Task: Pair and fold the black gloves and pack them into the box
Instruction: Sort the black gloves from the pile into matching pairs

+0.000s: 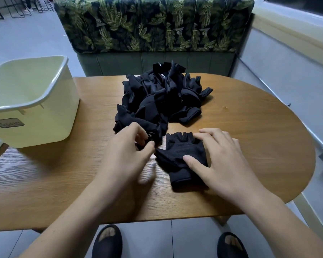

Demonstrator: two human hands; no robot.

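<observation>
A heap of several black gloves (162, 95) lies at the middle back of the wooden table (63, 174). One black fingerless glove (177, 155) lies flat near the front, palm side up, cuff toward me. My right hand (218, 157) rests flat on its right side, thumb pressed on the palm. My left hand (129, 148) pinches the cuff of another black glove (153, 135) at the heap's near edge. The pale yellow plastic box (32, 101) stands at the table's left, with nothing visible inside.
A bench with a leaf-patterned back (153, 25) stands behind the table. A pale wall and rail (287, 53) run along the right. My feet in black slippers (108, 241) show below the table's front edge.
</observation>
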